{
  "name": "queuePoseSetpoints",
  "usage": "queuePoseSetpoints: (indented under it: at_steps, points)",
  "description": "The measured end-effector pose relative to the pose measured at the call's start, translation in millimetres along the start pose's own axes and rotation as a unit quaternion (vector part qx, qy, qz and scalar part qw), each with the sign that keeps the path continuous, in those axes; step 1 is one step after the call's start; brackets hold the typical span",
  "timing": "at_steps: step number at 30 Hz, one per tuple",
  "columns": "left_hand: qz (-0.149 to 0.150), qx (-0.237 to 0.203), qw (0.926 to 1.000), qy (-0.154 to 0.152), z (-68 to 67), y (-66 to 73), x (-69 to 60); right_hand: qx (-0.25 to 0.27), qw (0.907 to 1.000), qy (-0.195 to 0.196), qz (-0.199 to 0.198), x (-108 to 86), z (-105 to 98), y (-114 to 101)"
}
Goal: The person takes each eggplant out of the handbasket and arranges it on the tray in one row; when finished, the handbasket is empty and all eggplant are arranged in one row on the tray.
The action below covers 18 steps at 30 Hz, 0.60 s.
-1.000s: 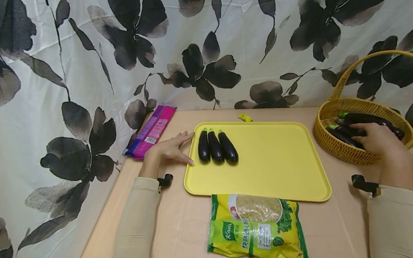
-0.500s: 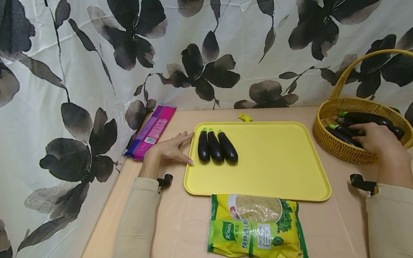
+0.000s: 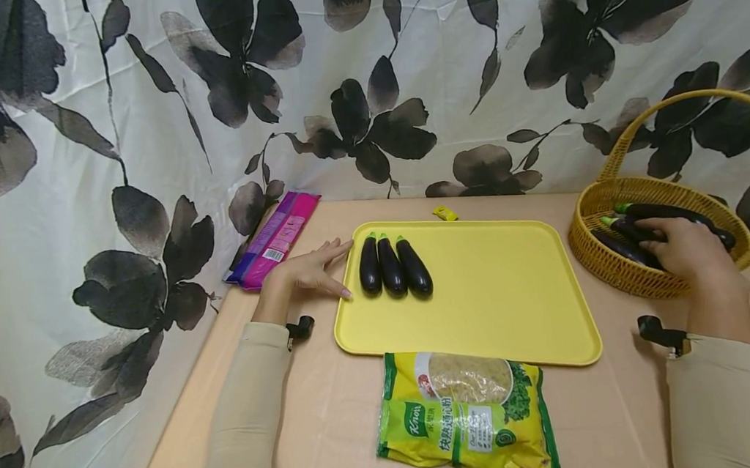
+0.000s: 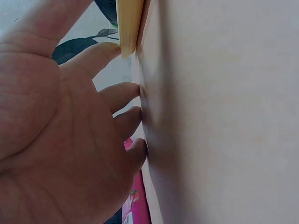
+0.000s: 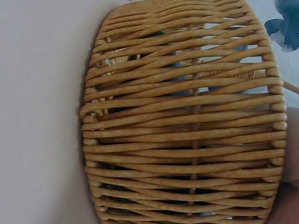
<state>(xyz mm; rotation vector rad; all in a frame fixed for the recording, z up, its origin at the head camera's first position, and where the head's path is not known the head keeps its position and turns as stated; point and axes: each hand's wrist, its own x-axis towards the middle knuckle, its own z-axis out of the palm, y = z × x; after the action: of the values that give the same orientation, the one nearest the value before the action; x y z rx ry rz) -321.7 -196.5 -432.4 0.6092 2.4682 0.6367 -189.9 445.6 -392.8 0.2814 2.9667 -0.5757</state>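
Observation:
Three dark eggplants point(image 3: 391, 266) with green tips lie side by side on the left part of the yellow tray point(image 3: 505, 293). My left hand point(image 3: 305, 272) touches the tray's left edge with fingers spread; in the left wrist view, a finger of this hand point(image 4: 70, 121) meets the tray rim point(image 4: 130, 28) while others rest on the tabletop. Inside the wicker basket point(image 3: 606, 271) my right hand point(image 3: 697, 256) grips a small eggplant point(image 3: 626, 228), its far end hidden by the fingers. More eggplants lie around it. Basket weave point(image 5: 187, 121) hides most of the right wrist view.
A green and yellow Knorr bag point(image 3: 465, 418) lies against the tray's front edge. Behind my left hand is a pink and purple packet point(image 3: 276, 242). A small yellow wrapper point(image 3: 445, 214) sits behind the tray. The basket's tall handle point(image 3: 634, 125) arches over its opening.
Inside the basket, the small eggplant at my right fingers has shifted up and back, more of it now showing. My left hand and the tray have stayed put.

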Motion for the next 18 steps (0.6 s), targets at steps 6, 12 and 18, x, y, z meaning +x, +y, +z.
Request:
queuePoseSetpoints:
  at_steps: [6, 12, 18]
  points:
    - [0.001, -0.004, 1.0, 0.002, -0.4, 0.5, 0.0, 0.039, 0.9983, 0.04, -0.018, 1.1, -4, -6]
    - [0.003, -0.003, 1.0, 0.006, 0.3, -0.3, 1.5, 0.097, 0.9912, 0.084, -0.031, 1.6, -5, -19]
    - [0.003, -0.003, 1.0, 0.006, 0.8, -1.9, 2.6, 0.158, 0.9804, 0.11, -0.043, 0.8, -6, -39]
